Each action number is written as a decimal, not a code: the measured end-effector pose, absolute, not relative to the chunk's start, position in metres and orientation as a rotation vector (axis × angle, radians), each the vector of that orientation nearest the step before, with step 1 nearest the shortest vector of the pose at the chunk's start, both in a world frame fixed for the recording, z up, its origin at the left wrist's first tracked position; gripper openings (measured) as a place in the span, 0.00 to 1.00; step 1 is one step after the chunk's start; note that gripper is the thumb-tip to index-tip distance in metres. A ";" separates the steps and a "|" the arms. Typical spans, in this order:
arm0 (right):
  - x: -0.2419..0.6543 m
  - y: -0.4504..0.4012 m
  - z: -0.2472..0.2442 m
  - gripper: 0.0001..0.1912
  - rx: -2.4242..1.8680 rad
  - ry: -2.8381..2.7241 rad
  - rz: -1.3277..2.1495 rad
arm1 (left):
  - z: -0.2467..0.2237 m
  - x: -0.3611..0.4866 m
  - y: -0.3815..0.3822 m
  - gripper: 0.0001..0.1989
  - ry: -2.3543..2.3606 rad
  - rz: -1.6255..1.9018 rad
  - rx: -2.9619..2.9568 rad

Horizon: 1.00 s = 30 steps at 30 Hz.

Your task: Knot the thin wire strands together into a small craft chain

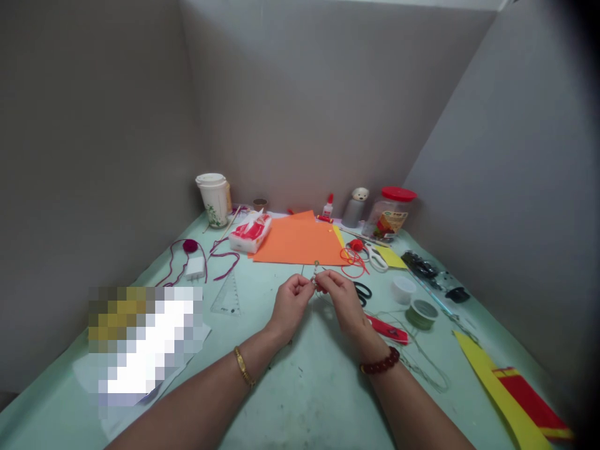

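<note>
Above the middle of the table, my left hand [291, 306] and my right hand [344, 302] meet with their fingertips pinched together. Between them is a small, thin knotted cord [315, 270]; a short pale length with a round end sticks up past the fingertips. Its lower part is hidden by my fingers. Black-handled scissors [364, 292] lie just beyond my right hand. A red box cutter [388, 329] rests beside my right wrist, and loose green cord [429, 369] trails over the table there. A clear set square [227, 297] lies left of my left hand.
Orange paper [300, 240] lies ahead, with a tissue pack [250, 232] on its left edge. A lidded cup [213, 200], glue bottle [328, 206] and red-lidded jar [389, 215] stand at the back. Right are white scissors [375, 257], a green spool [422, 314] and yellow paper [497, 390].
</note>
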State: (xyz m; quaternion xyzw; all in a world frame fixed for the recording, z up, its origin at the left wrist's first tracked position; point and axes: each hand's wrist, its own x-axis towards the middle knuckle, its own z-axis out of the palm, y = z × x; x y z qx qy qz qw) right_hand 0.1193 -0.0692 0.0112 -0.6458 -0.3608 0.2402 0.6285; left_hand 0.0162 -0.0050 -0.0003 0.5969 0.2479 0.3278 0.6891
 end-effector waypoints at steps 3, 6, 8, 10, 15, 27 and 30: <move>0.119 -0.069 0.010 0.08 -1.492 -0.824 0.559 | -0.001 0.017 -0.005 0.13 0.569 0.743 1.342; 0.119 -0.068 0.009 0.08 -1.485 -0.825 0.565 | -0.001 0.017 -0.004 0.13 0.574 0.746 1.338; 0.119 -0.068 0.009 0.08 -1.484 -0.827 0.566 | -0.001 0.017 -0.004 0.13 0.574 0.743 1.328; 0.119 -0.068 0.008 0.08 -1.486 -0.833 0.559 | 0.000 0.017 -0.005 0.13 0.577 0.740 1.321; 0.121 -0.068 0.007 0.08 -1.497 -0.865 0.545 | 0.001 0.018 -0.005 0.14 0.591 0.732 1.317; 0.117 -0.069 0.014 0.10 -1.549 -0.865 0.582 | -0.003 0.014 0.012 0.13 0.684 0.898 1.592; 0.116 -0.068 0.014 0.11 -1.572 -0.876 0.602 | 0.000 0.013 0.016 0.13 0.652 0.955 1.592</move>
